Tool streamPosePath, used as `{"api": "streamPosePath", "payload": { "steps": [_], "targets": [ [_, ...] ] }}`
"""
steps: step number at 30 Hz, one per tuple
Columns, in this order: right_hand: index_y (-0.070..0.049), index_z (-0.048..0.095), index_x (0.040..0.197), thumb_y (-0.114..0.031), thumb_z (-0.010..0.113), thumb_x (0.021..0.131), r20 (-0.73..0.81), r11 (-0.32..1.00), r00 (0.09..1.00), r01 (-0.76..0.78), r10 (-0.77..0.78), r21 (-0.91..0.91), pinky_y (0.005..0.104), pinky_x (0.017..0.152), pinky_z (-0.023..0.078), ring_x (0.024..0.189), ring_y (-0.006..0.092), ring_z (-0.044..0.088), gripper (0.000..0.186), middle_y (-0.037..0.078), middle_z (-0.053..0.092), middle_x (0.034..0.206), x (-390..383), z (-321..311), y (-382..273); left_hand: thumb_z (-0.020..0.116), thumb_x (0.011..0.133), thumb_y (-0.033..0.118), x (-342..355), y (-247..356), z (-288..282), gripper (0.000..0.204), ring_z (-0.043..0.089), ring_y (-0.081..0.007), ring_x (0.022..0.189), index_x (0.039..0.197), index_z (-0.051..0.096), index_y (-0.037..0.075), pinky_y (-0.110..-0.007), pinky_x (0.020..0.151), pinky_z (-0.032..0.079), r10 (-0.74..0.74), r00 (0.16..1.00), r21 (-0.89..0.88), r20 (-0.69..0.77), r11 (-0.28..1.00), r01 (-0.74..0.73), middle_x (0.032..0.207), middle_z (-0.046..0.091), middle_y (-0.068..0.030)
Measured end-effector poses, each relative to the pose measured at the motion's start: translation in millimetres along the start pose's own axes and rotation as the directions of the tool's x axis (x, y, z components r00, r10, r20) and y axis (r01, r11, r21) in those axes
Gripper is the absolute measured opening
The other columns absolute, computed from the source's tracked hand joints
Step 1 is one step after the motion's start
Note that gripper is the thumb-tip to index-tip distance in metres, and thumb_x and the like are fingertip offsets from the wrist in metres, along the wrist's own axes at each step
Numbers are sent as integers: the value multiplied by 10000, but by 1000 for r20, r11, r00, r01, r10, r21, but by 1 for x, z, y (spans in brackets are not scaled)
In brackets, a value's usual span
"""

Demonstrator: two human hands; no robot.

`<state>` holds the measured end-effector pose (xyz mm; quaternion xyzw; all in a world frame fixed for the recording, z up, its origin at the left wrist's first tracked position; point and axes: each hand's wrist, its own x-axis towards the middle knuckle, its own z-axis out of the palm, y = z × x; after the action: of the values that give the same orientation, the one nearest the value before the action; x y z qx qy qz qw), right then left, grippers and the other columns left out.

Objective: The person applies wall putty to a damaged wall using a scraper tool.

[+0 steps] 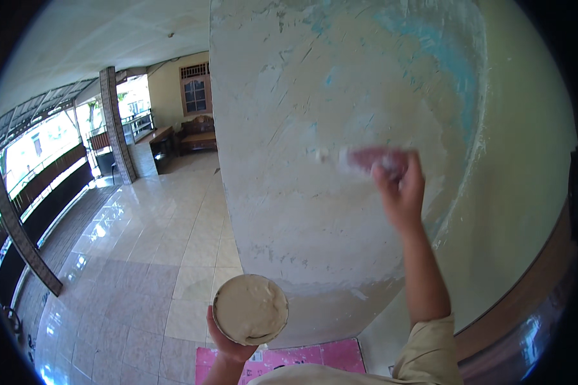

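My left hand (pixel 227 339) grips a round tub of beige putty (pixel 250 308) from below and the side, its open top facing up. In my right hand (pixel 404 192) is a reddish putty knife (pixel 368 156), blurred by motion. The blade end points left, close to the wall (pixel 302 212); I cannot tell whether it touches. A small pale dab of putty (pixel 322 154) shows just left of the blade. The wall is patchy grey and beige, with scratches and turquoise paint remnants (pixel 453 64) at the upper right.
A pink sheet (pixel 315 357) lies on the floor at the wall's foot. Glossy tiles (pixel 154 256) stretch off to the left, toward a pillar (pixel 116 125) and a wooden bench (pixel 198 135). A greenish wall (pixel 520 167) adjoins on the right.
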<state>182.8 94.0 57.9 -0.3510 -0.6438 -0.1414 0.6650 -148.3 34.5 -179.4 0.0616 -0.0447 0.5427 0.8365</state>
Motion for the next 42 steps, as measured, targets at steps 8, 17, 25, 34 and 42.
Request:
{"api": "streamPosePath", "payload": {
  "steps": [8,17,25,34,42],
  "targets": [
    [-36,566,1004,-441,703,926,-78,950,964,231,-252,-211,312,695,499,748,155,612,434,78,660,842,184,-1,11,394,883,743,12,1,-8,845,339,-401,1433,1539,354,212,-663,1123,314,89,996,384,19,919,-89,1581,332,-105],
    [-34,586,1187,-517,698,907,-65,655,943,176,-326,-735,365,863,506,980,252,681,570,147,705,1060,295,3,64,394,877,755,25,9,-42,837,334,-430,1422,1532,359,237,-743,1073,310,166,986,401,12,902,-157,1582,317,-104],
    [2,499,1216,-226,680,922,-79,855,948,238,-307,-461,464,812,538,992,403,688,414,271,682,1051,257,-1,22,398,878,751,35,13,-61,833,334,-432,1420,1532,361,236,-746,1071,310,226,974,362,13,907,-215,1584,316,-103],
    [0,495,1259,-236,676,927,18,632,960,198,-280,-749,468,811,548,964,395,688,446,237,695,1022,257,25,-8,402,891,729,34,12,-45,822,340,-422,1423,1534,363,218,-729,1091,301,129,991,343,29,930,-131,1575,341,-106],
    [-4,541,1245,-356,687,915,-44,849,948,262,-316,-459,418,845,527,1006,340,686,504,218,696,1055,258,-7,8,379,888,746,32,17,-54,830,335,-411,1430,1534,363,225,-717,1099,298,124,992,361,24,924,-124,1584,330,-93]
  ]
}}
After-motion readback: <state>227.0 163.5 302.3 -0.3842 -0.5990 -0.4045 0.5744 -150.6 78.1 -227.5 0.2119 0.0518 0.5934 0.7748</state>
